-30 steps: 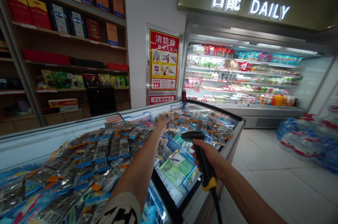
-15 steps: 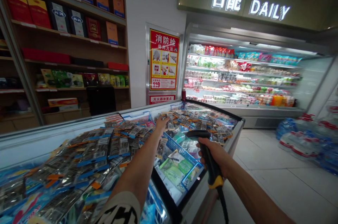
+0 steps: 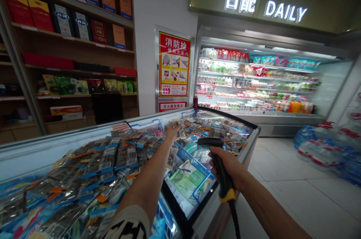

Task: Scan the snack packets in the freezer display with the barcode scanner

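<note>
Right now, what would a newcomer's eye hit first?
Probably the white-lit DAILY lettering at upper right, above the bright refrigerated shelves, then the red-and-yellow poster on the wall near the middle. Closer in, the right hand grips a black-and-yellow scanner right of centre, while the left hand is stretched out to dark packets heaped across the lower left and centre.
</note>
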### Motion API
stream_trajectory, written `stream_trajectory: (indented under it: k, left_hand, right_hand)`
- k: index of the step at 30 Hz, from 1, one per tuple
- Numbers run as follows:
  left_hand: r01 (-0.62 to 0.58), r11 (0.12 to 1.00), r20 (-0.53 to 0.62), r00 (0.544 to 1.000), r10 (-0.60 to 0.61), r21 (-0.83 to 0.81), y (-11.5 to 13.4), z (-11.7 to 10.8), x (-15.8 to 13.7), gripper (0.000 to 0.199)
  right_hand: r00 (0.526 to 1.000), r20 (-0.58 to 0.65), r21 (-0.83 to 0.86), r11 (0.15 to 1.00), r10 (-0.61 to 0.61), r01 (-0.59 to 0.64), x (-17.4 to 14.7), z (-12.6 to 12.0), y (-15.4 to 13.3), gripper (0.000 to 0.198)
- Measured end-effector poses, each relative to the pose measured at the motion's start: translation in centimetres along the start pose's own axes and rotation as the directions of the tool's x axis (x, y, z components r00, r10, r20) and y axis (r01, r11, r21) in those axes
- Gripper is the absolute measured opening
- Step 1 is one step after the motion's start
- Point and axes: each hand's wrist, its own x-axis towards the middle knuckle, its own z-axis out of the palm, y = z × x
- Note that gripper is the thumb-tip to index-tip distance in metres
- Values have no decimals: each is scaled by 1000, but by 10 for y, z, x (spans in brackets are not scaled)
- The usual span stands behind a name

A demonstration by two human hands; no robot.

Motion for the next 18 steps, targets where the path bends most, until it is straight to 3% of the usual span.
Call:
stream_trajectory:
  k: [9,18]
  left_hand:
    - [1,1000,1,1000,-2,8,13,0,-10,25]
    - [-26,1000,9,1000,26,5,4,-1,0,29]
  right_hand:
    - [1000,4,-8,1000,-3,3,0,5,-4,24]
    - [1000,6,-18,1000,5,-5,-2,7,-4,24]
